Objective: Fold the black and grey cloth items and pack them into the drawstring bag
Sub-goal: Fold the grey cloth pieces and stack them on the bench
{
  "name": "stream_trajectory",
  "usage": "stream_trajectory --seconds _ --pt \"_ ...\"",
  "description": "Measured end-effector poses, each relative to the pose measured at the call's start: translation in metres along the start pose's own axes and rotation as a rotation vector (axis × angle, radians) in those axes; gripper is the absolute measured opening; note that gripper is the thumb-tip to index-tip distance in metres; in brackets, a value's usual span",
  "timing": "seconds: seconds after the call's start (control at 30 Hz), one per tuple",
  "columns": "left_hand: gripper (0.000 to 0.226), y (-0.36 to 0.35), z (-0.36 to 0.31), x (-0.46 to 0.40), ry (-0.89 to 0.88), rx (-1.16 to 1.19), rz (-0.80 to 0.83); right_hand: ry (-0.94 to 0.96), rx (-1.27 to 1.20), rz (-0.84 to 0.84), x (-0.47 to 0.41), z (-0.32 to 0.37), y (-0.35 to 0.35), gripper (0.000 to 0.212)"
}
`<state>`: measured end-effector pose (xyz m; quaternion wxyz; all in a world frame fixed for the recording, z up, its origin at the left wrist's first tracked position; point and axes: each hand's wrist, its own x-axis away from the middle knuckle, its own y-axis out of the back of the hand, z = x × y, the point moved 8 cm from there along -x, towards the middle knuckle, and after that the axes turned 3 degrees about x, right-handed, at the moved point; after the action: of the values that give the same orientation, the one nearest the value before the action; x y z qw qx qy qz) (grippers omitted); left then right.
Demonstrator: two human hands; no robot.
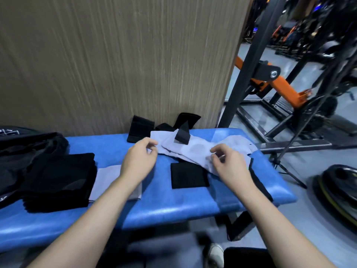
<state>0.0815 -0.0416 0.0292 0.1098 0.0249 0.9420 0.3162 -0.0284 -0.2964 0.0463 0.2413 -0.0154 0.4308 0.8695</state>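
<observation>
A long light grey cloth [193,149] lies stretched across the back of the blue padded bench [173,209]. My left hand [138,161] pinches its left end and my right hand [229,165] pinches its near edge toward the right. A small dark grey piece [182,135] stands on the cloth. A folded black cloth [188,176] lies between my hands. At the left are a stack of folded black cloths [59,180] and a folded grey cloth [108,178]. The black drawstring bag [29,146] sits at the far left.
More black cloth pieces [140,131] lean against the wood-grain wall panel [116,55] behind the bench. A black and orange gym machine frame [270,78] stands to the right, with a weight plate [338,186] on the floor. A black strip [258,178] hangs over the bench's right end.
</observation>
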Motion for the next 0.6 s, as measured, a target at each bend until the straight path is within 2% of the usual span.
stream_trajectory --seconds 0.13,0.33,0.47,0.53,0.6 --pt "0.022 -0.036 -0.011 -0.034 0.027 0.044 0.065 -0.220 -0.119 -0.116 -0.004 -0.056 0.038 0.011" --pt "0.027 -0.077 0.004 -0.074 0.104 -0.078 0.157 -0.294 -0.082 0.029 -0.007 -0.081 0.024 0.027" --pt "0.043 -0.090 0.010 -0.083 0.121 -0.193 0.187 -0.305 -0.108 0.082 -0.016 -0.081 0.009 0.037" --pt "0.039 -0.092 0.010 -0.086 0.144 -0.189 0.215 -0.323 -0.158 0.079 -0.020 -0.080 0.006 0.038" --pt "0.022 -0.091 0.008 -0.088 0.169 -0.060 0.229 -0.356 -0.265 0.065 -0.022 -0.080 0.004 0.035"
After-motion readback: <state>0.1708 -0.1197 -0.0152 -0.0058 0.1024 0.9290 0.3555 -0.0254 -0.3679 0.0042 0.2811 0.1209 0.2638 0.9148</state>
